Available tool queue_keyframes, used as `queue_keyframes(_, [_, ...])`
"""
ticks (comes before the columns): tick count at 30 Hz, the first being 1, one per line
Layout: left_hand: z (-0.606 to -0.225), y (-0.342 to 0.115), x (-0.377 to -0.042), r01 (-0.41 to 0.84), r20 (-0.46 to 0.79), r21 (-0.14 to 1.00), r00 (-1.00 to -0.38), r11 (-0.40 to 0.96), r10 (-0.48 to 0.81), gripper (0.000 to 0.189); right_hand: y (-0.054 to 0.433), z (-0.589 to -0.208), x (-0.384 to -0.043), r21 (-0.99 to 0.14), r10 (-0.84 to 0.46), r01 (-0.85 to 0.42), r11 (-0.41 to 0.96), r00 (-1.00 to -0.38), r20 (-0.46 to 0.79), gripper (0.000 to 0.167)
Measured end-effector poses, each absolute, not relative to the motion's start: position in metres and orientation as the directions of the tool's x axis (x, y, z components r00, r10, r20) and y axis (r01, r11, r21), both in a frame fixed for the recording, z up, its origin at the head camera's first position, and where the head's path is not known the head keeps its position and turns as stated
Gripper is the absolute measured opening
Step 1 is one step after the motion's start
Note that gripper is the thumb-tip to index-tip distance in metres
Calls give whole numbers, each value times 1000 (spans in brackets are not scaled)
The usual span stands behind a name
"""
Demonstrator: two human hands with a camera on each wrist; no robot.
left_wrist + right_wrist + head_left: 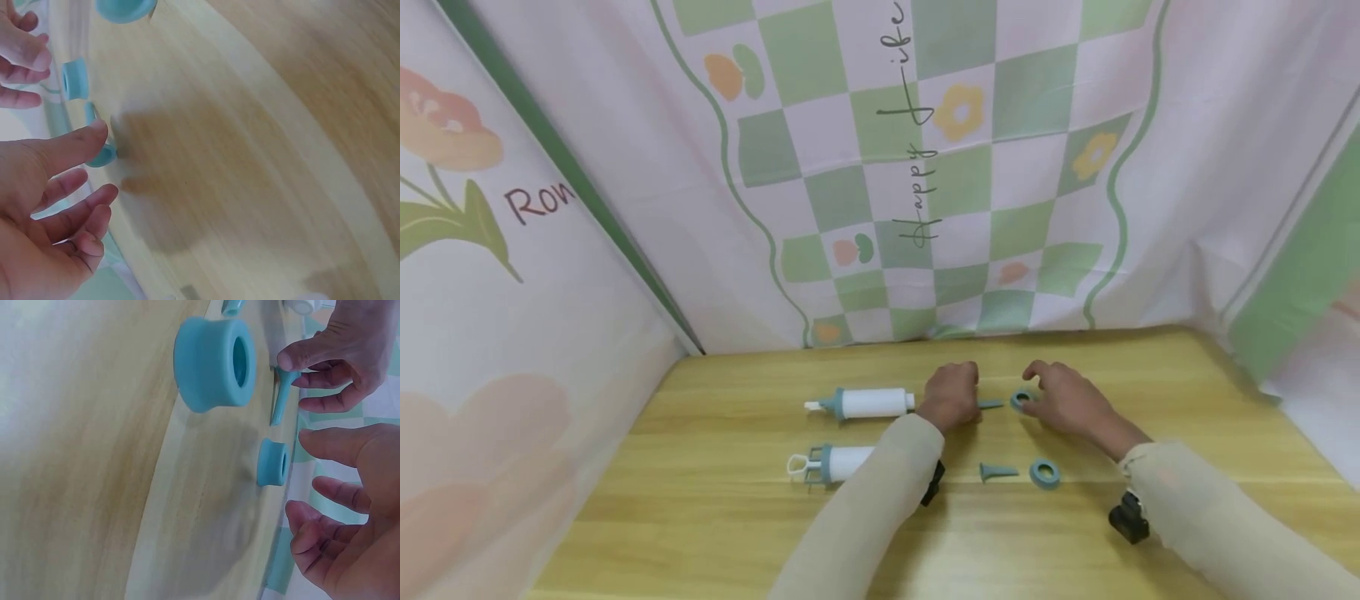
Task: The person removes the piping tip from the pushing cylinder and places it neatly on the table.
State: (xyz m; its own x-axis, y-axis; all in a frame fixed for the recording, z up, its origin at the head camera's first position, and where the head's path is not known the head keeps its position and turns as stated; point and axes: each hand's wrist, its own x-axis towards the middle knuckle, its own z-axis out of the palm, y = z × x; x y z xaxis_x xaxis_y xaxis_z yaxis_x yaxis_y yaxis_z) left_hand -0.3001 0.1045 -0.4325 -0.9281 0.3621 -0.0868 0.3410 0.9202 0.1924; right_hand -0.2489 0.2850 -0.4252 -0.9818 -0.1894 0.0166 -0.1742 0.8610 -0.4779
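My left hand (pixel 952 394) is over the far row on the table, thumb and fingers apart beside a teal tapered nozzle (pixel 992 404). In the right wrist view its thumb overlaps the wide end of that nozzle (pixel 283 397); whether it touches is unclear. To the right, my right hand (pixel 1067 402) hovers at a teal ring (pixel 1015 403), thumb and fingers spread. A gap shows between those fingers and the ring (pixel 270 464) in the right wrist view. Left of my left hand lies a white tube (pixel 874 403) with a teal end cap.
Nearer me lie a second nozzle (pixel 1000 472), a second teal ring (pixel 1036 475) and a second white tube (pixel 850 463) with a looped white handle, partly hidden by my left sleeve. A printed curtain (pixel 1037 167) hangs along the far edge of the wooden table (pixel 700 517).
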Motion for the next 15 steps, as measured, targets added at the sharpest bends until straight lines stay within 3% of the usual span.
queue_keyframes(10, [-418,94,-296,406,-14,244,-906,881,422,48,281,-418,-230,-503,-161,-164,849,-986,50,51])
queue_keyframes(15, [-394,82,-286,493,39,196,-868,848,496,47,283,-415,-216,-493,-147,-185,850,-982,117,45])
